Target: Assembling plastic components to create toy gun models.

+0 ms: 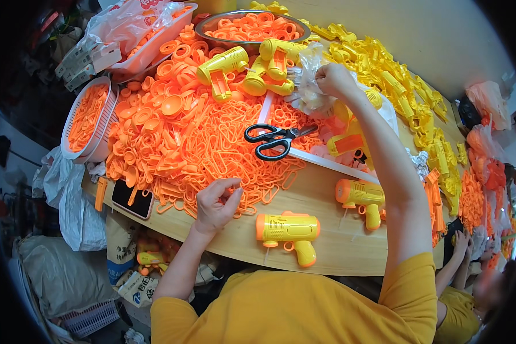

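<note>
My left hand hovers at the front edge of an orange parts pile, fingers curled and thumb near the forefinger; whether something small is in them is hidden. Farther off, my right hand reaches to a clear plastic bag of small pale parts, fingertips pinched and what they hold hidden. In front of me lies a yellow and orange toy gun, its grip toward me. A second toy gun rests under my right forearm. Black-handled scissors lie on the orange clips.
Orange parts fill a metal bowl and a white basket. Yellow toy shells sit on the pile; more yellow parts line the far right. A phone lies at the left edge. Another person's hands show at right.
</note>
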`<state>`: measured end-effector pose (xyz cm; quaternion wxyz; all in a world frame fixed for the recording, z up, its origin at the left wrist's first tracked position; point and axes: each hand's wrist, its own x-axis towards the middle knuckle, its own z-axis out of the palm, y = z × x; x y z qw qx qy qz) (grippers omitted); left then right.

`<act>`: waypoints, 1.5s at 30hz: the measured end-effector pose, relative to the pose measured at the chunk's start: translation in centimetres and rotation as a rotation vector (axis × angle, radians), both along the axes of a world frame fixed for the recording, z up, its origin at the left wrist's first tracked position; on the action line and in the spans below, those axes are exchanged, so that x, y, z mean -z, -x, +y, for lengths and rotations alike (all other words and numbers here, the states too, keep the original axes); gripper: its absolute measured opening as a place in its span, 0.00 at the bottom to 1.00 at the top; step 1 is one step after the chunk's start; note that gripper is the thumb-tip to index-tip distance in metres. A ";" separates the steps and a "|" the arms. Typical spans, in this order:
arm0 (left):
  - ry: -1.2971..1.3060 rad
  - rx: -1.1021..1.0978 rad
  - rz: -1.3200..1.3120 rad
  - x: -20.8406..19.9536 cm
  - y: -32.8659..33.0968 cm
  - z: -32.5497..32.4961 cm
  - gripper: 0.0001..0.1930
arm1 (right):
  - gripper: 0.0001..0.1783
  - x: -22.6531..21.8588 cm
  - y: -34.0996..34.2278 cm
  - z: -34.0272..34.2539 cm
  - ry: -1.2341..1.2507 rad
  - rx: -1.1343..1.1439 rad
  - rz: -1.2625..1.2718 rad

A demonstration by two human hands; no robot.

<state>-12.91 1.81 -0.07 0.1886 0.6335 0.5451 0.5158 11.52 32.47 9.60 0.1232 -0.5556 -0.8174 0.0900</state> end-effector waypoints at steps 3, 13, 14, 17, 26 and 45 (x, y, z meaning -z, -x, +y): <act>0.033 -0.019 0.000 -0.3 0.1 -0.1 0.08 | 0.14 -0.6 -1.1 -0.3 -0.045 -0.013 0.090; 0.018 -0.040 -0.315 1.2 -0.5 -0.2 0.13 | 0.17 0.1 -4.0 -0.8 -0.108 -0.023 0.489; -0.006 -0.043 -0.315 1.1 -0.6 -0.1 0.14 | 0.16 0.4 -4.3 -1.0 -0.168 -0.003 0.579; -0.033 -0.056 -0.204 0.8 -0.4 -0.1 0.14 | 0.14 0.2 -4.0 -2.8 -0.181 -0.130 0.891; 0.241 -0.014 -0.761 -1.4 -1.4 0.2 0.07 | 0.08 0.5 -0.1 -18.2 0.163 -0.241 1.508; 0.425 0.302 -0.843 -2.8 -5.7 -3.0 0.08 | 0.08 7.5 -0.6 -31.5 0.565 0.305 1.727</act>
